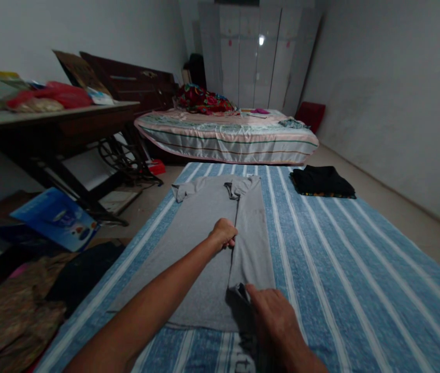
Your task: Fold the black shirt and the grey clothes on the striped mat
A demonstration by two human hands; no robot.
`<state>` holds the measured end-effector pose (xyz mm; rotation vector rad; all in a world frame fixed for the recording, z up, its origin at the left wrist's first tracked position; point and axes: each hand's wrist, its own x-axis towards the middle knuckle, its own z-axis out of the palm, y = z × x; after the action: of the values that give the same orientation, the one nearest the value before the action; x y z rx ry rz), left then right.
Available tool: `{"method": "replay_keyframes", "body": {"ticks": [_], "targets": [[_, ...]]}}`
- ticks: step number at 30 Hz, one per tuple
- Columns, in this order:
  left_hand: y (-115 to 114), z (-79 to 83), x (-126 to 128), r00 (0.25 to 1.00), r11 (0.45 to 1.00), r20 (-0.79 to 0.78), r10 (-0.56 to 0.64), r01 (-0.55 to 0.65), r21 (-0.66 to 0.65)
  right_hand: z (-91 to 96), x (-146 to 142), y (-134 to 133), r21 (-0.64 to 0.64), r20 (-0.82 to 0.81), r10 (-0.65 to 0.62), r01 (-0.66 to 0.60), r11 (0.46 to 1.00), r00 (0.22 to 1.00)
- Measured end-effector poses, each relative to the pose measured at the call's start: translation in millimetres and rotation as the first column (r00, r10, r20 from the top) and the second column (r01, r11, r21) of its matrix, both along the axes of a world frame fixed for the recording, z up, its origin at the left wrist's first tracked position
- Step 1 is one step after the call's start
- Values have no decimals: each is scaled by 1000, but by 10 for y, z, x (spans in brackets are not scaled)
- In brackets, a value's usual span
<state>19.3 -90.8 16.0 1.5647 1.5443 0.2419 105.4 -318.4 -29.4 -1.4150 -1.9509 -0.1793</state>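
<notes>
Shirt (200,259) runs lengthwise away from the right hand (276,313), pinching its hem (237,288); farther up, left hand (224,232), fisted, grips the flap (256,238) by its edge.

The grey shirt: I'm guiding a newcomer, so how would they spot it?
Find the blue striped bedspread nearest the camera. On its left half lies the grey shirt. Unlike the compact, folded black pile further right, it's pale and spread long.
</notes>
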Motion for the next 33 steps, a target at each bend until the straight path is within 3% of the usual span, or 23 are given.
{"method": "replay_keyframes", "body": {"ticks": [4, 10, 18, 24, 33], "targets": [[-2, 32, 5, 997, 998, -40, -63, 63, -5, 33, -45, -79, -39, 74, 64, -61, 997, 995], [-57, 64, -60, 985, 986, -56, -164, 161, -53, 17, -35, -140, -81, 48, 74, -69, 994, 996], [-174, 56, -134, 981, 979, -28, -191, 189, -78, 24, -66, -212, -94, -31, 15, -18, 995, 999], [-342, 72, -248, 961, 952, 1, -277, 274, -135, 48, -72, -233, -103, -54, 38, -43, 994, 998], [-498, 84, -309, 955, 947, 28, -296, 297, -125, 98, -34, -265, -168, -95, 105, -120, 978, 990]]}}
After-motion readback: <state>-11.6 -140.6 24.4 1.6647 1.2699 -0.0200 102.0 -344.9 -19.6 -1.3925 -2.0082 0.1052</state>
